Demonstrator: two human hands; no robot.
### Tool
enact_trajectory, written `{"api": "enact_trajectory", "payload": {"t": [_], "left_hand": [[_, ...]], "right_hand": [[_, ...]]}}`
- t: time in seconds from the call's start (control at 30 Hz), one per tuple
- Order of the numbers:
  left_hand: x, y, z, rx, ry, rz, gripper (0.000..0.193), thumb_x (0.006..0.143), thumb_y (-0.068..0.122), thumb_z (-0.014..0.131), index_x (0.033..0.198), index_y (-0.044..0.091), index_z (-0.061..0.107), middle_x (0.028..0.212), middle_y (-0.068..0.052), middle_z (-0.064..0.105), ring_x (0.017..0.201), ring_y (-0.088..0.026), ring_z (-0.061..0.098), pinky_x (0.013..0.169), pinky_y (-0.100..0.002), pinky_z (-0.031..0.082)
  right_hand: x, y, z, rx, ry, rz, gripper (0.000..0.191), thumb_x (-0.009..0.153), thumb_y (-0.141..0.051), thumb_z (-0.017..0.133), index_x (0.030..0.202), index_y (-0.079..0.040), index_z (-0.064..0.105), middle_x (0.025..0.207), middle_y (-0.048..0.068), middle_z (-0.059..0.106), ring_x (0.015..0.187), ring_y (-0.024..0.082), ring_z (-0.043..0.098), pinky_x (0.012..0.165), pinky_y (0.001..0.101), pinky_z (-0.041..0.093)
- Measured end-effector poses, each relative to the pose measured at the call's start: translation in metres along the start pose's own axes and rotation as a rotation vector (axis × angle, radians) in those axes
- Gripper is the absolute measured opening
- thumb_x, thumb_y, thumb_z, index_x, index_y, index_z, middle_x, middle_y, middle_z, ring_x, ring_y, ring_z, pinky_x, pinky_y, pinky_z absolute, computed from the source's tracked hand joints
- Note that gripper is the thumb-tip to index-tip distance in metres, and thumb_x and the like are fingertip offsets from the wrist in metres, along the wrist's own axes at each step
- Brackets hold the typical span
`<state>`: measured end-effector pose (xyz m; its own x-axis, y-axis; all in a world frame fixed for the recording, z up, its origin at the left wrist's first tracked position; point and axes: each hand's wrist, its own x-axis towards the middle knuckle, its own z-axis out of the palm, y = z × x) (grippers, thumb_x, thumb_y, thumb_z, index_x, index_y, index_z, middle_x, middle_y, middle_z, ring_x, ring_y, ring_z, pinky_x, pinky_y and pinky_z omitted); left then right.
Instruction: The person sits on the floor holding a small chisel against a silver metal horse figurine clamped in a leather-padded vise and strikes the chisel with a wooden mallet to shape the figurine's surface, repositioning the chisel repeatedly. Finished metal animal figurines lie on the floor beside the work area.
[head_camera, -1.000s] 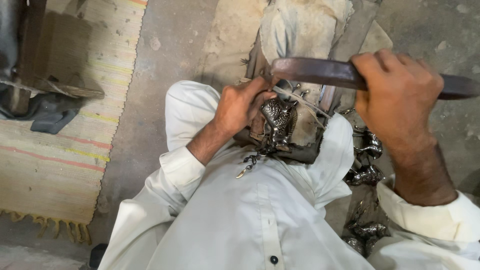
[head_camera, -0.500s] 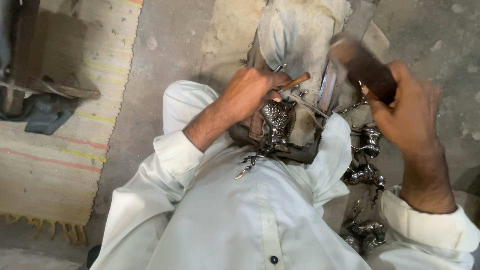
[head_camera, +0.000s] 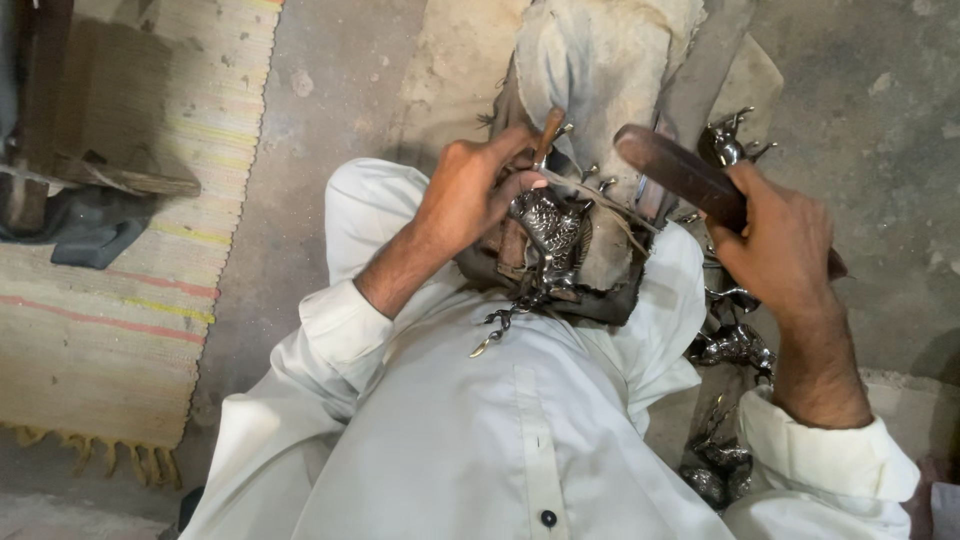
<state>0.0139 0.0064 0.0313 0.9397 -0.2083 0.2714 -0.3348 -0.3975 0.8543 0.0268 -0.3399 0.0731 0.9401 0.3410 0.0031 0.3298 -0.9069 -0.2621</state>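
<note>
On the person's lap, a small engraved metal figurine (head_camera: 548, 228) rests against a worn leather pad (head_camera: 600, 262) while the left hand (head_camera: 472, 190) clasps a wooden-handled chisel (head_camera: 548, 135) to it and the right hand (head_camera: 782, 240) grips a dark wooden mallet (head_camera: 680, 175).

Bare grey concrete floor (head_camera: 880, 120), striped woven rug (head_camera: 110, 330) with fringe at left, dim light

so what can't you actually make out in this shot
Head view:
- Metal figure: its left side is hidden by the left hand.
- Tip of the wooden-handled tool: covered by that hand's fingers.
- Dark bar: its rear end is hidden in the right hand.
</note>
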Motion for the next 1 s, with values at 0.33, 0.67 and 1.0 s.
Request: {"api": "enact_trajectory", "payload": {"t": [0.33, 0.67, 1.0], "left_hand": [[-0.014, -0.008, 0.008, 0.13, 0.111, 0.095, 0.025, 0.096, 0.019, 0.077, 0.109, 0.006, 0.061, 0.087, -0.016, 0.074, 0.079, -0.037, 0.073, 0.064, -0.045, 0.054], [-0.02, -0.009, 0.018, 0.134, 0.182, 0.07, 0.03, 0.098, 0.021, 0.075, 0.113, 0.004, 0.055, 0.085, -0.015, 0.073, 0.075, -0.037, 0.072, 0.063, -0.045, 0.055], [-0.031, -0.01, 0.026, 0.176, 0.162, -0.007, 0.029, 0.1, 0.022, 0.074, 0.116, 0.003, 0.058, 0.073, -0.013, 0.071, 0.059, -0.03, 0.07, 0.054, -0.041, 0.055]], "right_hand": [[0.042, -0.044, -0.039, -0.143, 0.215, -0.291, 0.025, 0.093, -0.009, 0.077, 0.113, -0.013, 0.064, 0.091, 0.006, 0.069, 0.076, 0.025, 0.069, 0.073, 0.0377, 0.052], [0.056, -0.107, -0.097, -0.618, 0.053, -0.331, 0.038, 0.074, -0.019, 0.083, 0.109, -0.018, 0.068, 0.081, 0.002, 0.068, 0.069, 0.026, 0.069, 0.065, 0.0432, 0.048], [0.058, -0.11, -0.092, -0.601, 0.172, -0.553, 0.031, 0.076, -0.012, 0.081, 0.105, -0.015, 0.068, 0.084, 0.002, 0.069, 0.077, 0.021, 0.072, 0.066, 0.0351, 0.053]]}}
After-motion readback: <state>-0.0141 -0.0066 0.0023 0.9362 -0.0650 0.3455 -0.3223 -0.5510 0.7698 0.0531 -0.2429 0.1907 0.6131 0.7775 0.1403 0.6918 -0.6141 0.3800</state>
